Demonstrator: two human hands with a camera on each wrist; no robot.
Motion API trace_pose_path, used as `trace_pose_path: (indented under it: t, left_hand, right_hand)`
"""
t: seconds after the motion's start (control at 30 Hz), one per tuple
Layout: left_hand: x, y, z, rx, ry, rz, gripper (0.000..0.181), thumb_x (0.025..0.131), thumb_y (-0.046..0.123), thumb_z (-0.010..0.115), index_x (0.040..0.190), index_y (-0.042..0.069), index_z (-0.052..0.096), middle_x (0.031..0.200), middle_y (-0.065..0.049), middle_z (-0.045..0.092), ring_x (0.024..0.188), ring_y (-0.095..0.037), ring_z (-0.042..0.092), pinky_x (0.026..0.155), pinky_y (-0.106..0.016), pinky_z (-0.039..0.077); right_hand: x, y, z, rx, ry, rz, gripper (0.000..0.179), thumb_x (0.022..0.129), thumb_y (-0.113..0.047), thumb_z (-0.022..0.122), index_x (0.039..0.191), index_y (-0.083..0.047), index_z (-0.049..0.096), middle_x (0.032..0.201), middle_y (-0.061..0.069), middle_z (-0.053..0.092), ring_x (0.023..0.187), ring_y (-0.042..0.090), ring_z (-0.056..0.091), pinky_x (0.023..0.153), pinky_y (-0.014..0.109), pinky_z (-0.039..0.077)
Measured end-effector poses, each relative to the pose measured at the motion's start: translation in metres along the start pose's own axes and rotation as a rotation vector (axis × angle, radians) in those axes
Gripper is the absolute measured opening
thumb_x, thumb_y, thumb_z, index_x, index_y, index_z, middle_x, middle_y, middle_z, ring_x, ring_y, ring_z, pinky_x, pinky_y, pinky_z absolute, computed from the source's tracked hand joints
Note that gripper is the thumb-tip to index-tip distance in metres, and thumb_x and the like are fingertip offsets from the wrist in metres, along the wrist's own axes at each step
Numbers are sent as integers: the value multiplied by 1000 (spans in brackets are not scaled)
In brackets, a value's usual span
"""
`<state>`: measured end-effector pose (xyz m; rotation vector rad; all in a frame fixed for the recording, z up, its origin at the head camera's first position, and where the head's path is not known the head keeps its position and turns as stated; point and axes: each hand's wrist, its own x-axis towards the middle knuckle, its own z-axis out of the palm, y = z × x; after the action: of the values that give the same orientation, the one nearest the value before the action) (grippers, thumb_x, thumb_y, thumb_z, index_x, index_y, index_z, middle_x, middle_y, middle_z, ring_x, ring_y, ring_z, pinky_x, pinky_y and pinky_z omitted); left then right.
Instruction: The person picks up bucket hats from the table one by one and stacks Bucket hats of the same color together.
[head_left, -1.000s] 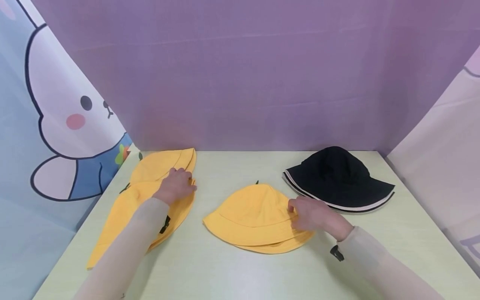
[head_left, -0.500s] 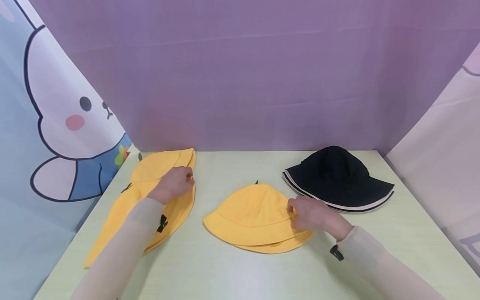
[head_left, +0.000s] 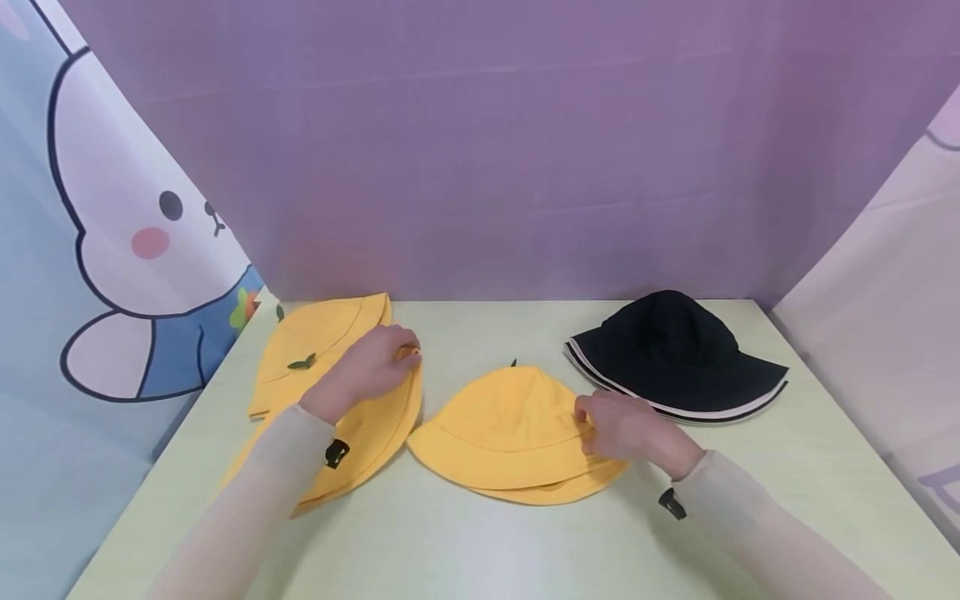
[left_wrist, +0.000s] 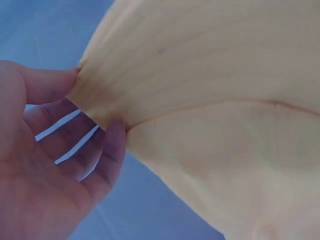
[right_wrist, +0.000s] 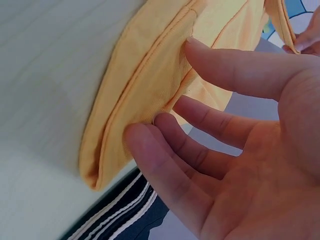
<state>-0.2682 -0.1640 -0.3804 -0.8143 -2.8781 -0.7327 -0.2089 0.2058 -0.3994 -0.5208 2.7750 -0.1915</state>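
At the left of the worktop (head_left: pixel 480 558), I have the left hand (head_left: pixel 367 367) pinching the brim of the front yellow hat (head_left: pixel 367 442); the right hand (head_left: pixel 622 425) rests loosely bent fingers on the middle yellow hat (head_left: pixel 502 425). If I pull too far, the front brim may push this hat askew. Compared with half a second ago, the front hat is further right.

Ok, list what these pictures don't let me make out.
Front left hat: head view, middle hidden by left hand and sleeve; left wrist, cut off by edges.
Middle hat: head view, leaf too small to tell its shape.
Black hat: right wrist view, mostly past the bottom edge or behind right hand.
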Motion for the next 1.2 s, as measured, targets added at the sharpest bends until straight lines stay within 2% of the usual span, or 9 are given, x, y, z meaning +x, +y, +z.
trace_pose_path:
  t: [0.23,0.4,0.5,0.7,0.8,0.97,1.1,1.2]
  left_hand:
    - [1,32,16,-17,-95,102,13,102,13,61,105,7,72,94,0,66,89,-21,60,84,-42,49]
    - [2,57,30,9,-152,168,15,102,13,61,109,4,71,98,-2,66,95,-23,61,84,-40,51]
    - [0,69,40,52,-181,198,11,101,11,63,105,6,71,95,-3,65,91,-23,60,77,-36,52]
    - [-3,78,66,172,-266,182,4,98,16,68,94,14,68,86,3,55,80,-16,51,65,-29,47]
    - [-5,79,74,210,-268,166,6,96,17,70,92,15,67,85,4,53,79,-16,49,63,-29,45]
    - [-7,78,72,189,-251,160,6,97,19,69,98,13,67,90,3,55,83,-17,51,63,-28,46]
    - [-10,74,60,122,-229,132,18,99,22,66,112,9,69,102,-1,62,95,-20,57,71,-32,51]
    - [-17,64,47,97,-205,105,21,99,20,67,115,7,69,108,-4,64,101,-24,60,76,-37,53]
  right_hand:
    - [0,-2,1,-7,-6,15,29,81,-20,82,101,-17,62,86,-2,53,77,17,49,70,38,43]
    - [0,-2,1,-10,4,5,28,80,-19,81,101,-17,62,85,-2,52,76,17,49,69,38,42]
    - [0,-3,2,-9,16,-12,28,80,-17,80,101,-16,62,85,-2,52,76,17,49,68,38,42]
    - [0,-5,3,-20,6,-6,29,81,-18,81,102,-15,62,86,-2,52,76,17,49,69,39,42]
    - [0,-5,3,-18,1,0,29,82,-19,81,104,-15,62,87,-2,52,77,17,49,70,40,43]
    - [0,-4,2,-7,-10,0,29,82,-18,81,105,-14,63,88,-1,53,77,17,50,70,39,43]
    - [1,-3,-1,19,-28,5,27,82,-17,79,103,-12,63,89,0,55,78,18,50,70,37,44]
    - [4,-5,-4,38,-22,11,20,82,-12,75,98,-11,63,89,0,57,79,19,51,71,36,46]
